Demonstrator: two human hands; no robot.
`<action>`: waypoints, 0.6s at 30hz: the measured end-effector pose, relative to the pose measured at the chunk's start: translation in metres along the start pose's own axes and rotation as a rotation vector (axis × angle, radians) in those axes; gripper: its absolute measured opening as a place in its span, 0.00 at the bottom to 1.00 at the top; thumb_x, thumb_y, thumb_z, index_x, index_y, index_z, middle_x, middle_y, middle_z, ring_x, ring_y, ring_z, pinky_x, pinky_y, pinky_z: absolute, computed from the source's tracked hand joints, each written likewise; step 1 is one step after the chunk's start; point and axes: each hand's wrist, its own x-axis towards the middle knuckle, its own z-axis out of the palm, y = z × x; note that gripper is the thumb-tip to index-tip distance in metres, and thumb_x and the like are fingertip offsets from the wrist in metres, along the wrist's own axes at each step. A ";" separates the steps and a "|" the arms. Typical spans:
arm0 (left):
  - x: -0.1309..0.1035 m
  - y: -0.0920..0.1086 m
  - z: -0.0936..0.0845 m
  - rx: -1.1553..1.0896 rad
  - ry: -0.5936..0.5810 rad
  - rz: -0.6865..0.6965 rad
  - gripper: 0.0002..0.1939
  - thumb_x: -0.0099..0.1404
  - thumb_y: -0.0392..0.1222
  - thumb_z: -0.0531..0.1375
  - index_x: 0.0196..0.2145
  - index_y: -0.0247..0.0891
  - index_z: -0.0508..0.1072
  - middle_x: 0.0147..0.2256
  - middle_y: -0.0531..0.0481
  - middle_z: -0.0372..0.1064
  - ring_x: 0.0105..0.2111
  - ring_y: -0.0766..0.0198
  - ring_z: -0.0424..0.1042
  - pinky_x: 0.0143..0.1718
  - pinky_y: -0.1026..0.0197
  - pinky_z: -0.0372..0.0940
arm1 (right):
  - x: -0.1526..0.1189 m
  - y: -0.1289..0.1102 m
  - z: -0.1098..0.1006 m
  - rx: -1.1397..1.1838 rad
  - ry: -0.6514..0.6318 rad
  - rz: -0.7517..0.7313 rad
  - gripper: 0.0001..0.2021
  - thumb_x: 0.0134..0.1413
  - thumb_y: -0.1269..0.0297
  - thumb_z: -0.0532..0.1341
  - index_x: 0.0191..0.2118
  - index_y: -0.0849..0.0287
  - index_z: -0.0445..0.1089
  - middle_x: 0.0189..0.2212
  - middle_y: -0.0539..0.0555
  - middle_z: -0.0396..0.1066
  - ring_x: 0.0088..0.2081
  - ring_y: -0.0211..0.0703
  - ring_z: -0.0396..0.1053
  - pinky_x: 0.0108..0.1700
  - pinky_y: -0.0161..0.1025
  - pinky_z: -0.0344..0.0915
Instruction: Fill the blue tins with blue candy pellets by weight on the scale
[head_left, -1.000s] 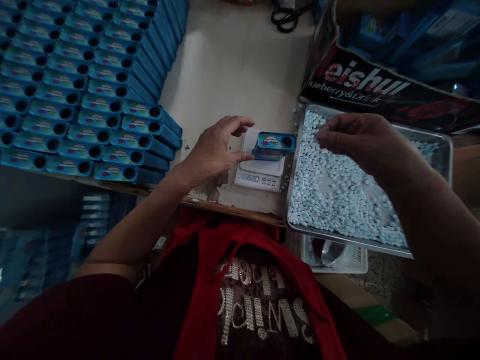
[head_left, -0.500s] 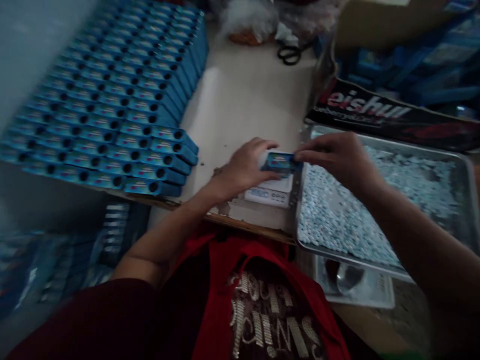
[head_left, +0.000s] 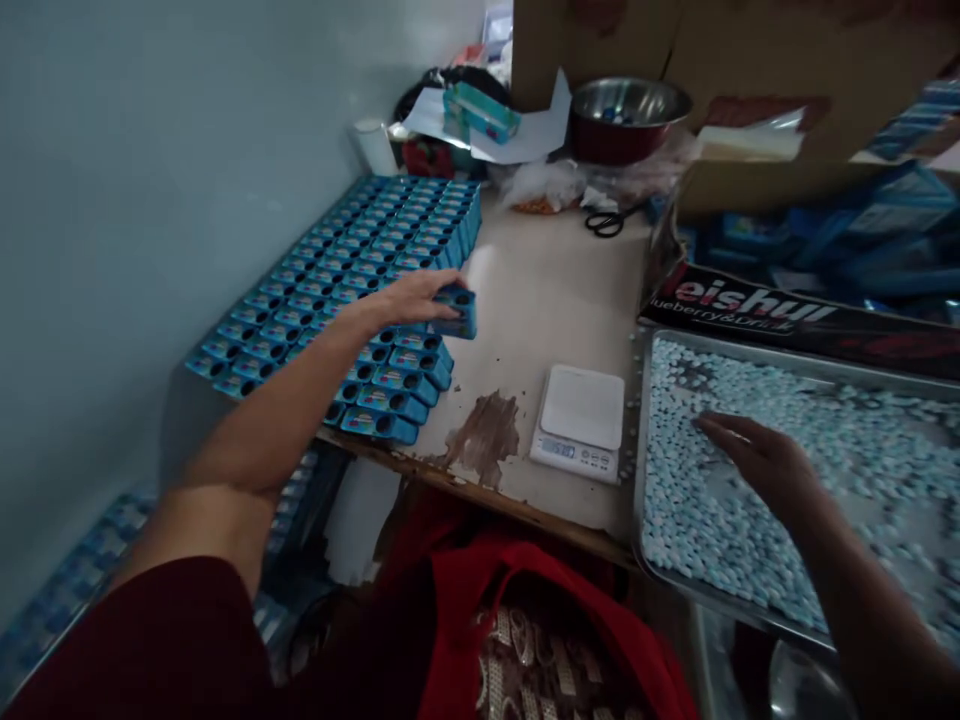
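My left hand (head_left: 424,298) grips a small blue box (head_left: 459,314) with a dark round opening in its top. It holds the box above the right side of the rows of matching blue boxes (head_left: 396,402). Over a metal tray (head_left: 643,520) hovers my right hand (head_left: 761,460), its fingers stretched out and nothing visible in them. Small pale blue and white tablets (head_left: 697,540) cover much of the tray. Between my hands lies a white digital scale (head_left: 582,408) with a bare platform and a lit display.
A black printed carton (head_left: 750,300) full of blue packages stands behind the tray. Black-handled scissors (head_left: 604,222), a metal bowl (head_left: 630,145) and plastic bags (head_left: 544,185) are at the back. A wall (head_left: 187,150) rises on the left.
My left hand has carried the blue box from over the scale leftward to the rows of boxes. My right hand has let go of that box and moved over the tablets. The view has tilted up.
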 end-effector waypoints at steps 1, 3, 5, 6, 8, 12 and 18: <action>-0.006 -0.007 -0.003 -0.013 -0.053 -0.033 0.30 0.64 0.48 0.69 0.62 0.40 0.82 0.55 0.43 0.87 0.57 0.46 0.85 0.65 0.48 0.77 | 0.000 -0.008 0.005 0.001 0.016 0.029 0.15 0.69 0.35 0.73 0.43 0.37 0.91 0.40 0.55 0.91 0.39 0.71 0.89 0.38 0.67 0.84; -0.022 -0.008 0.005 -0.009 -0.144 -0.058 0.32 0.69 0.51 0.67 0.67 0.40 0.81 0.61 0.40 0.85 0.62 0.46 0.84 0.70 0.46 0.75 | 0.000 -0.023 0.011 -0.042 0.056 0.092 0.18 0.69 0.35 0.72 0.45 0.42 0.90 0.45 0.58 0.91 0.47 0.71 0.90 0.46 0.64 0.85; -0.039 0.004 0.025 0.096 -0.161 -0.048 0.35 0.76 0.55 0.64 0.74 0.38 0.77 0.69 0.34 0.80 0.70 0.40 0.79 0.77 0.38 0.69 | -0.004 -0.033 0.013 -0.091 0.086 0.061 0.20 0.70 0.36 0.70 0.46 0.47 0.90 0.48 0.62 0.91 0.50 0.69 0.89 0.49 0.60 0.84; -0.048 0.011 0.037 0.179 -0.143 -0.046 0.37 0.78 0.56 0.62 0.78 0.36 0.75 0.73 0.29 0.76 0.75 0.35 0.75 0.80 0.32 0.65 | -0.009 -0.035 0.013 -0.124 0.099 0.037 0.21 0.71 0.37 0.69 0.46 0.48 0.90 0.49 0.63 0.90 0.51 0.67 0.88 0.51 0.60 0.83; -0.063 0.024 0.062 0.336 -0.085 -0.054 0.37 0.82 0.54 0.61 0.81 0.35 0.72 0.82 0.21 0.62 0.83 0.25 0.61 0.82 0.18 0.54 | -0.024 -0.035 0.015 -0.201 0.109 -0.003 0.21 0.75 0.39 0.67 0.46 0.50 0.89 0.48 0.64 0.90 0.52 0.67 0.87 0.57 0.63 0.81; -0.077 0.028 0.085 0.378 -0.043 -0.066 0.33 0.82 0.42 0.59 0.80 0.35 0.75 0.89 0.23 0.42 0.90 0.21 0.43 0.83 0.11 0.46 | -0.071 -0.038 0.032 -0.346 0.097 -0.041 0.19 0.79 0.45 0.65 0.49 0.53 0.88 0.52 0.67 0.89 0.57 0.70 0.85 0.65 0.69 0.77; -0.106 0.051 0.075 0.227 0.106 0.218 0.34 0.82 0.52 0.64 0.81 0.48 0.74 0.90 0.47 0.49 0.91 0.27 0.36 0.88 0.16 0.31 | -0.124 -0.061 0.065 -0.508 0.186 -0.018 0.17 0.80 0.53 0.66 0.62 0.55 0.85 0.66 0.72 0.82 0.69 0.74 0.77 0.74 0.72 0.72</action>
